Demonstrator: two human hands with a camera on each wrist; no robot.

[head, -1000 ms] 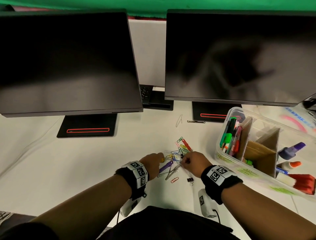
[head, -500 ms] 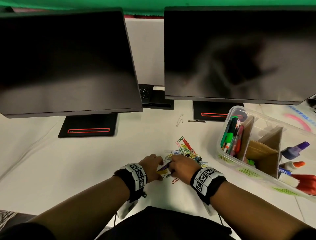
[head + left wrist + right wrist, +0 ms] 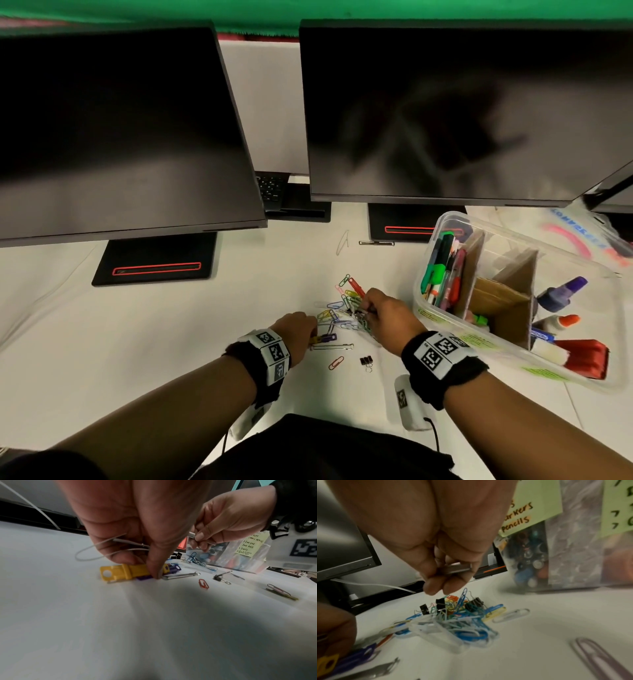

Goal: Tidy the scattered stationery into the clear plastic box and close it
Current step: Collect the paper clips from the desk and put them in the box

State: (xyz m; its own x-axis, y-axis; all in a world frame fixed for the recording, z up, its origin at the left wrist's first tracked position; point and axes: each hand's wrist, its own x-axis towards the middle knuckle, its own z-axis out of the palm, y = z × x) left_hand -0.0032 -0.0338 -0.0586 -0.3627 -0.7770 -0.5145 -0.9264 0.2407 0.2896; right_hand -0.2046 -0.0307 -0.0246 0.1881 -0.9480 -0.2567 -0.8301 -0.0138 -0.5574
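My left hand (image 3: 308,334) (image 3: 145,568) pinches a yellow plastic fastener (image 3: 126,572) that lies flat on the white table with a purple one (image 3: 173,568) beside it. Just right of it is the pile of coloured paper clips and black binder clips (image 3: 346,303) (image 3: 453,615). My right hand (image 3: 368,308) (image 3: 443,586) hovers over the pile, gripping a small grey metal strip (image 3: 457,568) in curled fingers. The clear plastic box (image 3: 424,260) stands open at the right, with pens, cardboard dividers, glue bottles and a red item inside.
A metal fastener bar (image 3: 332,346), a red paper clip (image 3: 336,362) and a black binder clip (image 3: 365,360) lie loose near my hands. Two monitors (image 3: 120,137) on black stands fill the back of the table. A small metal clip (image 3: 376,243) lies by the right stand.
My right hand has moved from beside the left hand to the right, over the clip pile. The left hand stays low on the yellow fastener.
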